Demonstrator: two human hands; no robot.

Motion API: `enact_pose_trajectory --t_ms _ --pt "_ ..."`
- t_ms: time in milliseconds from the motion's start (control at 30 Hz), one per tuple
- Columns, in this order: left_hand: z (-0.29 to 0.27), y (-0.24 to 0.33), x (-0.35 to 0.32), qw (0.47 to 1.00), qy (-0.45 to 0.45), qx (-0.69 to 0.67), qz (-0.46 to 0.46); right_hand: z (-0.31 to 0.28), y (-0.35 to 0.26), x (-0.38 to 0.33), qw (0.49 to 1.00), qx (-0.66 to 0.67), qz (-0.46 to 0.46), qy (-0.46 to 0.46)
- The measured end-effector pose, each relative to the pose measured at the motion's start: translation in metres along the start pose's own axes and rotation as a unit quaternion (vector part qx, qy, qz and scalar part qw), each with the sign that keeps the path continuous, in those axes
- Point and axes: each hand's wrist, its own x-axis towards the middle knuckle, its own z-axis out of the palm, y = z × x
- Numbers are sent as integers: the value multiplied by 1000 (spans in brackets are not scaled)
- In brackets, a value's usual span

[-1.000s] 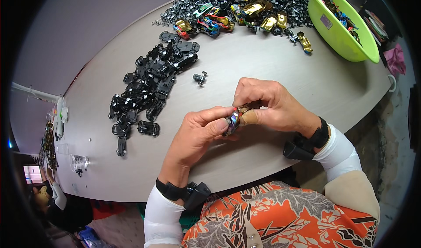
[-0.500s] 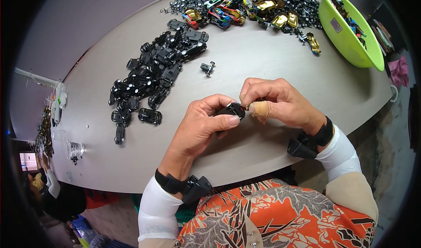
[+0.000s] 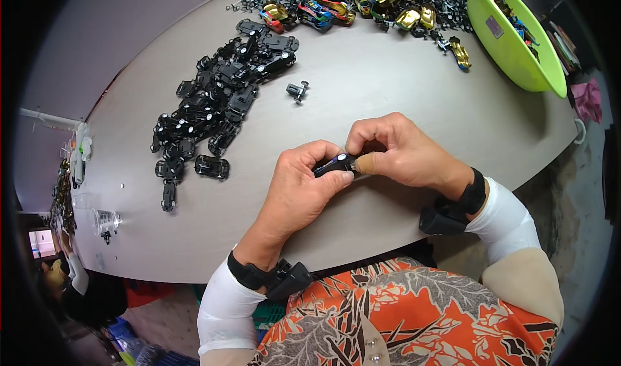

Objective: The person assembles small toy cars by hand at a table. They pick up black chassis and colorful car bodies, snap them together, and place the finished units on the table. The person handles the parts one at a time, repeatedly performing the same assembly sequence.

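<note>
Above the near part of the table, my left hand (image 3: 299, 188) is closed around a small black toy car (image 3: 333, 166), its thumb along the near side. A pale wheel shows on the car. My right hand (image 3: 401, 149), with a tan wrap on the thumb, pinches at the car's right end. Something small and shiny shows at that thumb tip, but the fingers mostly hide it. Beyond my hands lies a small wheel-and-axle piece (image 3: 297, 91). To its left spreads a heap of black toy car chassis (image 3: 226, 84).
Colourful and gold car bodies (image 3: 317, 13) lie at the far side before a large pile of small wheel pieces (image 3: 446, 7). A lime-green basin (image 3: 550, 68) stands at far right. A clear cup (image 3: 105, 221) is at left. Another person's arm (image 3: 77, 272) reaches in at far left.
The toy car has turned in my fingers, so its wheeled side shows more. My right thumb and fingers have shifted a little left, closer against its end. The whole view has shifted slightly.
</note>
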Motion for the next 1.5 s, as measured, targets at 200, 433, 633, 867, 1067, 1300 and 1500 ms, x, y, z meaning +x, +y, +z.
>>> enact_pose_trajectory --t_ms 200,433,633,867,1067,1300,1500 --pt "0 1 2 1000 14 9 -14 3 3 0 995 -90 -43 28" --pt "-11 5 7 981 76 -181 8 4 4 3 997 70 -29 12" --pt "-16 -1 13 953 77 -294 9 0 -5 -3 996 82 3 29" --pt "-11 7 5 978 -1 -208 -25 -13 -10 -5 990 89 -108 36" --pt "-10 3 4 989 -44 -141 -21 -13 -15 -8 992 105 -75 -3" --pt "-5 2 0 998 -43 -29 18 -10 -8 -8 999 14 -40 -4" --pt "-1 0 -2 986 -3 147 78 0 -12 -5 998 -20 58 16"
